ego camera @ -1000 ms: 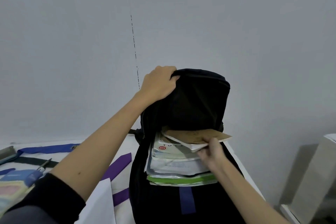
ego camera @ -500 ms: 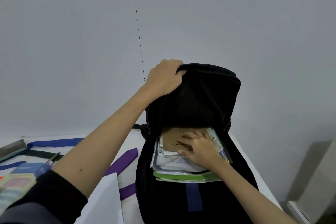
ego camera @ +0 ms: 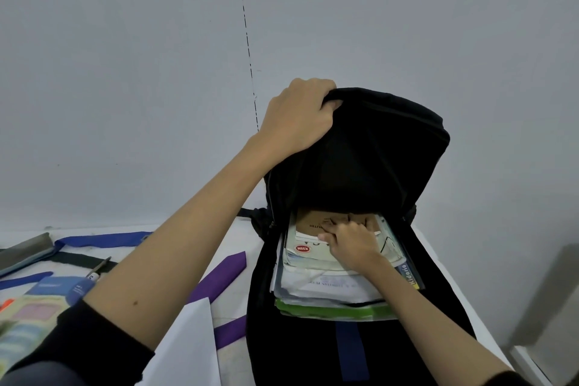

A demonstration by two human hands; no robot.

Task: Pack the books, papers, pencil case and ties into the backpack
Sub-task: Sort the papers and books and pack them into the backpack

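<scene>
Head view: books (ego camera: 316, 255) under right hand (ego camera: 352, 244)

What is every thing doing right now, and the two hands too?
backpack: open, top flap held up
left hand: grips the flap's edge
right hand: fingers curled on the brown book
brown book: partly inside, top of the stack
stack of books: sticking out of the opening
purple tie: flat on the table, unpacked
blue tie: on the table, unpacked
</scene>
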